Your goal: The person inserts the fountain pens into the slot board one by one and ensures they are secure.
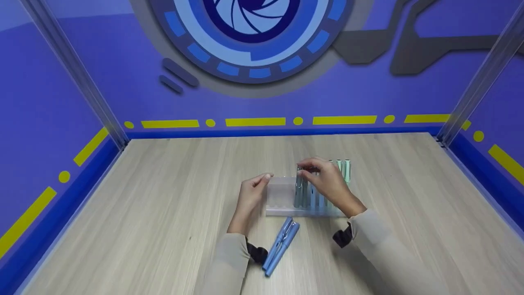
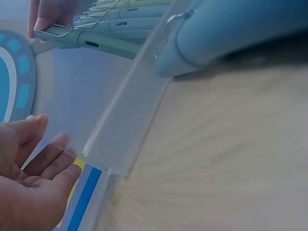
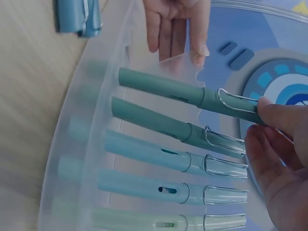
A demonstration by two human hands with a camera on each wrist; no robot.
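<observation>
My right hand (image 1: 329, 182) pinches the clip end of a dark green pen (image 3: 163, 89) between thumb and fingers. That pen stands in a translucent pen rack (image 1: 280, 194), its lower end at the base ledge. Beside it in the rack are another dark green pen (image 3: 149, 119), light blue pens (image 3: 144, 151) and a pale green pen (image 3: 144, 219). My left hand (image 1: 249, 198) is at the rack's left edge with fingers loosely bent, holding no pen; whether the fingertips touch the panel is unclear. Two blue pens (image 1: 282, 246) lie side by side in front of the rack.
Mint green pens (image 1: 347, 170) stand at the rack's right end, partly hidden by my right hand. The wood-grain table (image 1: 172, 205) is bordered by a blue back wall (image 1: 409, 94) and side walls. Black wrist cameras (image 1: 343, 237) sit under both sleeves.
</observation>
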